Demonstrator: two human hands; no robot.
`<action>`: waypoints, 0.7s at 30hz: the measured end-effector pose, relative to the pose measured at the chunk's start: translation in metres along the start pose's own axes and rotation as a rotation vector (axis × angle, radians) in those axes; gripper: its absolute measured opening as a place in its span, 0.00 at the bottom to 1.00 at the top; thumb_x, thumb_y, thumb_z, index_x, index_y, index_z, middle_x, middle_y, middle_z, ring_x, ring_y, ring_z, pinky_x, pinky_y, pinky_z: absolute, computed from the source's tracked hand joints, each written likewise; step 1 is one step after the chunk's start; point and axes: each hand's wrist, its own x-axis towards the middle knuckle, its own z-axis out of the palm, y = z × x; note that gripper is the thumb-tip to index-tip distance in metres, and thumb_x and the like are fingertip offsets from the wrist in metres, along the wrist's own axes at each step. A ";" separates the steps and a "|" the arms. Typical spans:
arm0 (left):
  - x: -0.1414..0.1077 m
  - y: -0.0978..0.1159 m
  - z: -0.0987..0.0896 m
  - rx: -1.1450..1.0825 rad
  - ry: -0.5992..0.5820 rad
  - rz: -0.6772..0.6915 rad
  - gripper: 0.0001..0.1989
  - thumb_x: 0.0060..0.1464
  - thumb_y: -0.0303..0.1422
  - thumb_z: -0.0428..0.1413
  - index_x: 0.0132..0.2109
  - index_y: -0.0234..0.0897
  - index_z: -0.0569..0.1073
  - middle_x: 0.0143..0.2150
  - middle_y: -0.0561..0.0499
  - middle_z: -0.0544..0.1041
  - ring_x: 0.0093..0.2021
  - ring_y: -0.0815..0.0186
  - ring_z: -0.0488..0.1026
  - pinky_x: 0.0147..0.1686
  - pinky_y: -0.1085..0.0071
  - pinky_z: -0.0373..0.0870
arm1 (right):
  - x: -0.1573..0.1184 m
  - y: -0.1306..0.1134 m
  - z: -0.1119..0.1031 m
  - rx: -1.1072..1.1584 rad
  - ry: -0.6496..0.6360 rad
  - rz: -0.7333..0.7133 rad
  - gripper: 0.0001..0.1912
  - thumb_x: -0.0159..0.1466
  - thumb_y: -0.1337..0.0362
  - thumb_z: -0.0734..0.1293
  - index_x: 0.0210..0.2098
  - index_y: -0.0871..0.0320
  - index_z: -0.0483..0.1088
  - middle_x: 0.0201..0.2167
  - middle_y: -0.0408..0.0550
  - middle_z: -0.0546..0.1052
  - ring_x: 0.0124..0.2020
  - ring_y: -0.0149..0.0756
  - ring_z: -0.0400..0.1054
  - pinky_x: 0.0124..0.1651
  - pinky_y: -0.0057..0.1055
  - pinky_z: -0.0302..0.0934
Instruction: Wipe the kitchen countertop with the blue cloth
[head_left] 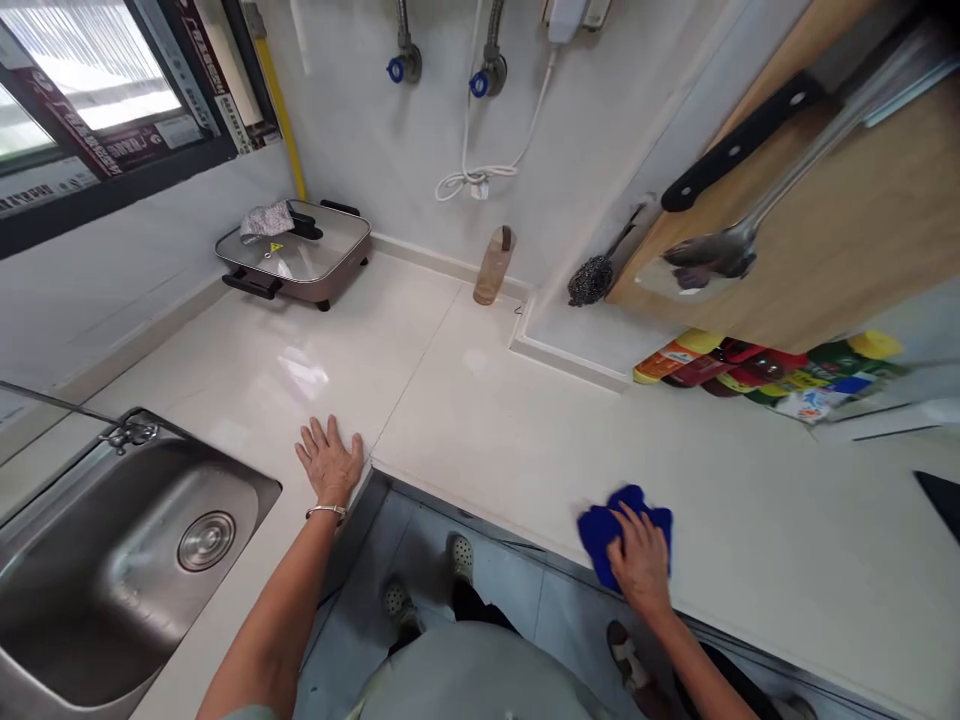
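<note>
My left hand [328, 462] lies flat on the pale countertop [480, 410], fingers spread, close to the inner corner and just right of the steel sink [142, 560]; a bracelet circles that wrist. Under my right hand [640, 555] is a crumpled dark blue cloth [600, 535], pressed on the counter near its front edge. The cloth sticks out on both sides of the hand, whose fingers are bent over it.
An electric pan with a glass lid [311, 255] sits in the back left corner. A brownish bottle [494, 266] stands against the back wall. Several sauce bottles [757, 365] line the right wall, below a hanging ladle [720, 250]. A person's shoe [630, 655] shows below the counter.
</note>
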 end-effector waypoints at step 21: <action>-0.080 -0.082 -0.034 0.058 -0.211 0.598 0.40 0.51 0.32 0.55 0.71 0.45 0.56 0.76 0.45 0.49 0.76 0.48 0.39 0.73 0.44 0.38 | 0.052 -0.290 0.027 0.066 -0.008 -0.165 0.27 0.66 0.63 0.57 0.63 0.65 0.64 0.66 0.62 0.62 0.70 0.59 0.44 0.68 0.60 0.43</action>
